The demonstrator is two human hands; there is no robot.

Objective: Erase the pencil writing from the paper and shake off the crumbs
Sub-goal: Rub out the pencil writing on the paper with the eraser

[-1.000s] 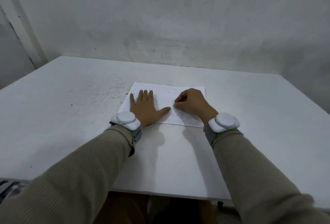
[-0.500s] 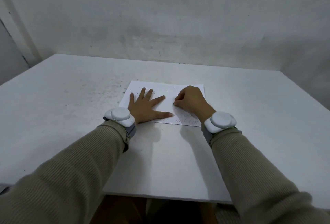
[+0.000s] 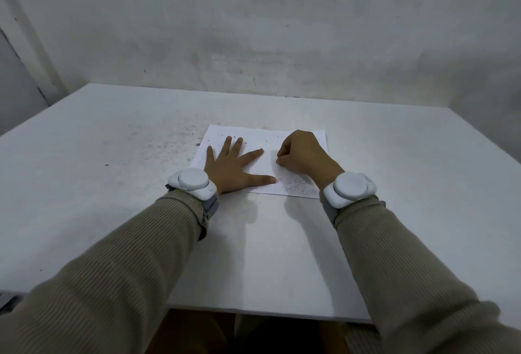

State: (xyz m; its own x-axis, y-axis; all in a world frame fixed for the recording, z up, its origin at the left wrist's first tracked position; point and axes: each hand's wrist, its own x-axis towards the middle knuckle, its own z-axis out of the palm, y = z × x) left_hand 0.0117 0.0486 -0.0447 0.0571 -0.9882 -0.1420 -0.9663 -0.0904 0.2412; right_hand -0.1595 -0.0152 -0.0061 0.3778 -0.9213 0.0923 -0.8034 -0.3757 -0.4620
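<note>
Paper (image 3: 293, 139): lies flat on the table (image 3: 394, 184), and I'm working on it with both hands.
Left hand (image 3: 231, 169): fingers spread wide, palm pressed flat on the paper's left half. That's my anchor, and I want the weight down so the sheet can't buckle.
Right hand (image 3: 306, 156): fingers curled, tips pinched together and touching the paper's middle. What they pinch is hidden; I take it for the eraser.
Pencil writing (image 3: 296, 187): faint lines left at the paper's near right edge, just beside my right wrist. My read is that the erasing isn't finished.
How I'd rub: short strokes, away from the anchoring hand, light near the paper's edge so it doesn't tear.
Crumbs (image 3: 248, 142): dark specks on the paper's far part, more on the table left of the paper. Shaking off waits.
In the way: my own right wrist and its white wrist unit (image 3: 349, 188) cover the paper's near right corner.
</note>
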